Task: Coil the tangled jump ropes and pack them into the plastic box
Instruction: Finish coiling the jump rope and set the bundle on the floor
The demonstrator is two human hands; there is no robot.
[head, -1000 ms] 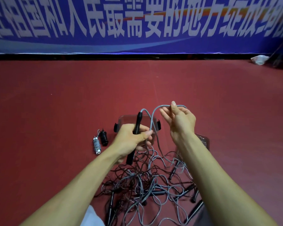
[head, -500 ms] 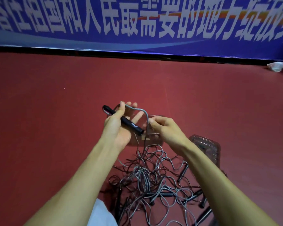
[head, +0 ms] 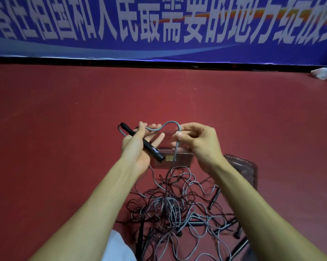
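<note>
Fingers of the left hand [head: 138, 146] lie half spread, the thumb pinning a black handle [head: 142, 143] across the palm. From it a grey rope [head: 171, 123] arches right into the pinching right hand [head: 194, 141], then drops to the tangled ropes [head: 177, 208] on the floor [head: 55, 138]. Both hands partly hide the clear plastic box [head: 181, 159]; its lid [head: 241, 166], further right, shows only in part behind the right forearm.

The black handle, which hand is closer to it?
Left. The left hand holds the black handle; the right hand is off to its right, pinching the grey rope.
</note>
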